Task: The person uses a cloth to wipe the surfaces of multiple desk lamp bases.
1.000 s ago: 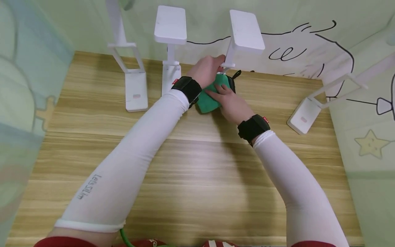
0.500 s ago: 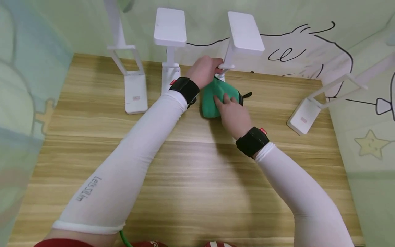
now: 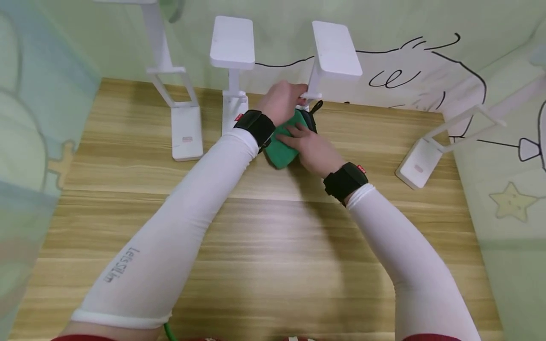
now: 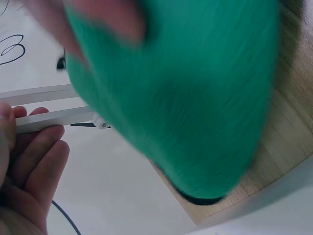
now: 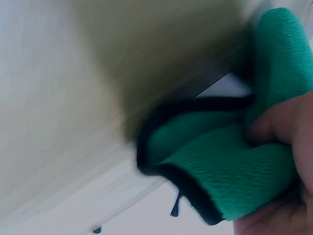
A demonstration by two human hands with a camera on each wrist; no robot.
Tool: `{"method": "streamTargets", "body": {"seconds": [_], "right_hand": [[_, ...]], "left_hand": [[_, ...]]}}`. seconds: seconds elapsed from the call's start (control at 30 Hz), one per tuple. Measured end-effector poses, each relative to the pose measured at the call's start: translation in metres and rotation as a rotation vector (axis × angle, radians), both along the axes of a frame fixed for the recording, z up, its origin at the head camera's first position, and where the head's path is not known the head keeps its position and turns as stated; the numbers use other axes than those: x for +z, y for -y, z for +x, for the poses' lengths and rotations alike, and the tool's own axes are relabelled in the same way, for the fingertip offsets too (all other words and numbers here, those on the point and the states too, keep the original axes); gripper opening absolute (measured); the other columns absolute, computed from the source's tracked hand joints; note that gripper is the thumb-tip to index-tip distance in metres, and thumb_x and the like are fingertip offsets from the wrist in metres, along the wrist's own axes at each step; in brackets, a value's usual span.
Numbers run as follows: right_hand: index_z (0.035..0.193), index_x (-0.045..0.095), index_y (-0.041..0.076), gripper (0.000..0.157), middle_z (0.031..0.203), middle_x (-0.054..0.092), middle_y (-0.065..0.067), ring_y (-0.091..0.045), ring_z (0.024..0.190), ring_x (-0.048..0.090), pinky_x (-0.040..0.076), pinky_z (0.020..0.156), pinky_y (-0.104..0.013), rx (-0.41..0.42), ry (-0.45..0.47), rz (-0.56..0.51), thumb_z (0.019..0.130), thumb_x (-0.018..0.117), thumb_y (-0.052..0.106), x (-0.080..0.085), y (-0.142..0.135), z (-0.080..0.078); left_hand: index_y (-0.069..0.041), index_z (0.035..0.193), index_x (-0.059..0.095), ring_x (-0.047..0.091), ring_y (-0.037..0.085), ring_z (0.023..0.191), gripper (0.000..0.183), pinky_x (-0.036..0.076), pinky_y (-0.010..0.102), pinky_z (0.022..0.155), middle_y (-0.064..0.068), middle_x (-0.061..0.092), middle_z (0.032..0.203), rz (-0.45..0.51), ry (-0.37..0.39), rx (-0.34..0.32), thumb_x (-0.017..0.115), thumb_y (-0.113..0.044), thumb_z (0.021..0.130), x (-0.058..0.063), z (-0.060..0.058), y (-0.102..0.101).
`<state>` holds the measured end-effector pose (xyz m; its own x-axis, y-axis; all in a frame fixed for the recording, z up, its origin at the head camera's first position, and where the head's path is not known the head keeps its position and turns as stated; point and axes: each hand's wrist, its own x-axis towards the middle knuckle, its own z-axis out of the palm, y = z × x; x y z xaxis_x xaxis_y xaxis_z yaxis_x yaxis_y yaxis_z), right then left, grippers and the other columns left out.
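Observation:
In the head view my left hand (image 3: 279,102) reaches to the back of the table and grips the lower frame of a white desk lamp (image 3: 337,49). The left wrist view shows its fingers curled round one thin white bar (image 4: 56,117) of that frame. Over the lamp's base, my right hand (image 3: 315,149) holds a green cloth (image 3: 280,152) with black edging and a black loop. The cloth is bunched and folded in the right wrist view, with the thumb (image 5: 274,125) pressed into it. Most of the lamp's base is hidden behind the cloth and hands.
A second white lamp (image 3: 232,42) stands just left of my left hand, and another lamp (image 3: 186,132) is farther left. One more lamp (image 3: 418,163) leans at the right side. The wood-grain table (image 3: 273,265) meets painted walls (image 3: 426,76) at the back and sides.
My right hand has swept the cloth right and toward me, then back left and away. The cloth's loop end swung with it. My left hand stays on the lamp frame.

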<state>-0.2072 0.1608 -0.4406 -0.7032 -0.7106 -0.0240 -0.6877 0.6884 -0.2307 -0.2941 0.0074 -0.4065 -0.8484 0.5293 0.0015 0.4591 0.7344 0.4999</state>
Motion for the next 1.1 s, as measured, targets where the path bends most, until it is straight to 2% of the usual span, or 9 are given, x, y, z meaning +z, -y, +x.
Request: {"method": "streamTargets", "body": {"seconds": [0.13, 0.3, 0.47, 0.63, 0.7, 0.8, 0.9, 1.0, 1.1], "right_hand": [[0.141, 0.054, 0.011, 0.062, 0.148, 0.042, -0.020, -0.034, 0.135, 0.035, 0.042, 0.104, -0.049, -0.017, -0.069, -0.037, 0.086, 0.054, -0.016, -0.008, -0.005, -0.013], [0.143, 0.053, 0.013, 0.056, 0.151, 0.039, -0.020, -0.033, 0.137, 0.033, 0.041, 0.105, -0.049, -0.090, -0.064, 0.006, 0.091, 0.059, -0.008, -0.006, -0.008, -0.012], [0.143, 0.053, 0.011, 0.054, 0.148, 0.043, -0.021, -0.036, 0.133, 0.040, 0.045, 0.100, -0.052, -0.182, -0.028, 0.057, 0.093, 0.054, -0.008, 0.004, -0.008, -0.003], [0.146, 0.049, 0.010, 0.056, 0.146, 0.044, -0.027, -0.043, 0.129, 0.042, 0.045, 0.098, -0.056, -0.259, 0.035, 0.133, 0.093, 0.043, -0.010, 0.015, -0.009, 0.016], [0.146, 0.048, 0.010, 0.056, 0.145, 0.043, -0.027, -0.044, 0.128, 0.042, 0.050, 0.092, -0.056, -0.265, 0.055, 0.168, 0.093, 0.042, -0.010, 0.019, -0.008, 0.024], [0.146, 0.049, 0.011, 0.055, 0.145, 0.044, -0.027, -0.045, 0.127, 0.044, 0.053, 0.086, -0.054, -0.227, 0.064, 0.211, 0.094, 0.044, -0.008, 0.022, -0.007, 0.034], [0.145, 0.050, 0.012, 0.054, 0.146, 0.043, -0.027, -0.044, 0.129, 0.042, 0.054, 0.086, -0.052, -0.146, 0.063, 0.217, 0.095, 0.047, -0.008, 0.021, -0.004, 0.037], [0.146, 0.050, 0.014, 0.059, 0.149, 0.040, -0.024, -0.042, 0.133, 0.037, 0.051, 0.092, -0.051, -0.058, 0.064, 0.177, 0.092, 0.050, -0.011, 0.017, -0.002, 0.032], [0.146, 0.050, 0.014, 0.064, 0.151, 0.039, -0.021, -0.040, 0.136, 0.033, 0.046, 0.100, -0.051, 0.001, 0.058, 0.102, 0.089, 0.048, -0.014, 0.010, 0.000, 0.017]], "left_hand": [[-0.019, 0.126, 0.061, 0.060, 0.004, 0.100, 0.025, 0.047, 0.023, 0.087, -0.005, 0.070, 0.113, 0.003, 0.037, 0.007, 0.048, -0.014, 0.106, 0.001, 0.001, -0.001], [-0.020, 0.124, 0.062, 0.059, 0.004, 0.101, 0.023, 0.047, 0.023, 0.088, -0.006, 0.070, 0.112, 0.008, 0.026, 0.003, 0.050, -0.015, 0.106, 0.002, 0.001, -0.001], [-0.019, 0.123, 0.063, 0.061, 0.005, 0.103, 0.022, 0.048, 0.024, 0.089, -0.005, 0.070, 0.114, -0.001, 0.009, 0.000, 0.054, -0.015, 0.104, 0.002, 0.000, -0.001], [-0.018, 0.124, 0.061, 0.060, 0.007, 0.104, 0.023, 0.048, 0.025, 0.090, -0.004, 0.070, 0.116, -0.017, 0.013, 0.001, 0.052, -0.012, 0.104, 0.002, 0.000, -0.002], [-0.018, 0.124, 0.061, 0.060, 0.007, 0.103, 0.023, 0.048, 0.025, 0.089, -0.004, 0.069, 0.116, -0.020, 0.011, 0.005, 0.051, -0.012, 0.104, 0.001, 0.000, -0.001], [-0.020, 0.125, 0.061, 0.059, 0.007, 0.103, 0.024, 0.048, 0.025, 0.088, -0.005, 0.069, 0.115, -0.016, 0.007, 0.018, 0.051, -0.013, 0.105, 0.001, 0.000, -0.001], [-0.019, 0.125, 0.061, 0.060, 0.007, 0.102, 0.023, 0.048, 0.026, 0.088, -0.005, 0.069, 0.115, -0.012, -0.010, 0.020, 0.050, -0.016, 0.105, 0.000, 0.000, 0.001], [-0.019, 0.124, 0.062, 0.061, 0.008, 0.102, 0.023, 0.048, 0.025, 0.088, -0.004, 0.070, 0.115, 0.000, -0.028, 0.017, 0.050, -0.016, 0.105, -0.002, -0.001, 0.002], [-0.018, 0.124, 0.063, 0.062, 0.010, 0.102, 0.024, 0.049, 0.026, 0.088, -0.003, 0.071, 0.113, 0.018, -0.044, 0.016, 0.050, -0.012, 0.105, -0.003, -0.001, 0.006]]}}
